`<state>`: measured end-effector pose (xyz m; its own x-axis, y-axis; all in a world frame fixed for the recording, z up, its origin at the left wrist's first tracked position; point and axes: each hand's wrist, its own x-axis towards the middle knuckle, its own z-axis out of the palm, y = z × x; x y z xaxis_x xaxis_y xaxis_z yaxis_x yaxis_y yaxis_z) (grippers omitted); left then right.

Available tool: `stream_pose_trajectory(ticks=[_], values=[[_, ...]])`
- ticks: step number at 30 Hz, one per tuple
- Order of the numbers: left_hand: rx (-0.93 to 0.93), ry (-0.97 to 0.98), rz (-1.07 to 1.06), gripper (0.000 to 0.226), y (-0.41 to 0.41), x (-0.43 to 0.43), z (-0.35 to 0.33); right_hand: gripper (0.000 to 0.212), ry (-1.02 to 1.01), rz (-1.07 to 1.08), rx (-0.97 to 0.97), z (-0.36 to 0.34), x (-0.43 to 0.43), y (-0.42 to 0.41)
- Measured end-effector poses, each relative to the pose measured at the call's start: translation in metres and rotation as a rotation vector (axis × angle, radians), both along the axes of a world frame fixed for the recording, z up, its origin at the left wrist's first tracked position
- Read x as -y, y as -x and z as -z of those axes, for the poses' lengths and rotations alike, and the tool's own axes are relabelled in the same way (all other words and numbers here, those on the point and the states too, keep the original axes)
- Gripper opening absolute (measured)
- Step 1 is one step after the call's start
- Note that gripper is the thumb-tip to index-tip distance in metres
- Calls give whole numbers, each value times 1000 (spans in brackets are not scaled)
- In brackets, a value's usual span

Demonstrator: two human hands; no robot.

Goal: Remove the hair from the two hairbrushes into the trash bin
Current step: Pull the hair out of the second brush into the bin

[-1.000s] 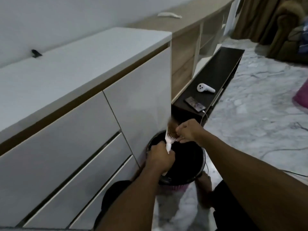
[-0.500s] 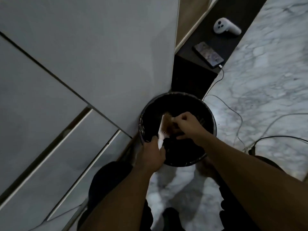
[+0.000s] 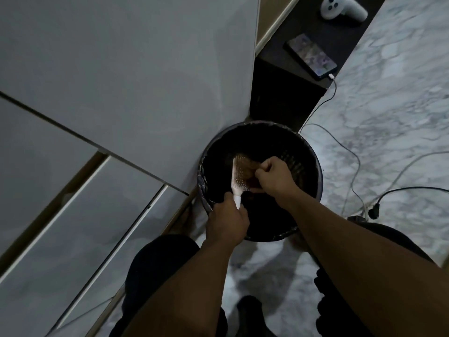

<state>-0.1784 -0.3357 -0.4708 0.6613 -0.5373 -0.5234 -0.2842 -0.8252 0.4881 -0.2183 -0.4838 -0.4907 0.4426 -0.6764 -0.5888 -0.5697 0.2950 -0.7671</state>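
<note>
A round black trash bin point(image 3: 313, 166) with a dark liner stands on the floor against the white cabinet. My left hand point(image 3: 227, 221) grips the handle of a white hairbrush point(image 3: 237, 176) and holds it upright over the bin's opening. A brown clump of hair point(image 3: 247, 167) clings to its bristles. My right hand point(image 3: 273, 176) is closed on that hair, pinching it beside the brush head. Only one hairbrush is in view.
A white drawer cabinet point(image 3: 121, 93) fills the left. A low dark shelf point(image 3: 286, 88) behind the bin holds a phone point(image 3: 311, 57) on a charging cable and a white controller point(image 3: 342, 7). Cables point(image 3: 352, 171) and a plug point(image 3: 373, 211) lie on the marble floor at right.
The view has tilted down onto the bin. Both hands have stayed over the bin, the right one working at the hair on the brush.
</note>
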Motion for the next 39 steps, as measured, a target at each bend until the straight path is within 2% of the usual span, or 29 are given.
stream_pose_trajectory(ticks=[2,3,5,7,9,12,13,17,21,24,25,28,29,31,36,37,39], values=[[3,-3,-2,23,1,1,0,10,-71,45,52,0,-1,0],[4,-9,1,24,1,1,1,16,-97,53,68,-1,-2,0],[18,-30,33,26,2,1,2,43,-48,-12,105,-3,-3,-2],[36,-35,59,26,2,1,2,60,102,-186,131,-3,-3,-4],[43,-21,66,26,2,0,2,49,259,-312,62,3,-5,-3],[55,-4,71,25,1,-1,3,8,290,-186,-11,9,-2,-3],[57,2,67,25,0,-2,4,3,266,-131,-16,11,0,-3],[75,9,52,23,-2,0,6,12,53,76,-8,17,5,-7],[88,-8,46,23,-2,-1,8,9,-98,214,41,23,5,-8],[99,-12,81,24,-1,-3,6,11,-84,187,62,17,6,-8],[106,-8,106,24,-1,-3,5,18,-56,136,56,14,4,-9],[139,-10,176,25,0,-3,1,75,92,-94,30,10,0,-10],[143,-12,184,26,0,-3,1,78,143,-176,29,9,-2,-9],[135,-11,181,27,1,-3,1,66,198,-233,13,10,-5,-9],[121,25,158,23,1,-2,1,19,229,-54,28,10,0,-10],[121,30,157,22,0,-2,0,14,232,-21,9,10,2,-11],[123,37,160,23,0,-2,1,20,262,8,-42,12,5,-12]])
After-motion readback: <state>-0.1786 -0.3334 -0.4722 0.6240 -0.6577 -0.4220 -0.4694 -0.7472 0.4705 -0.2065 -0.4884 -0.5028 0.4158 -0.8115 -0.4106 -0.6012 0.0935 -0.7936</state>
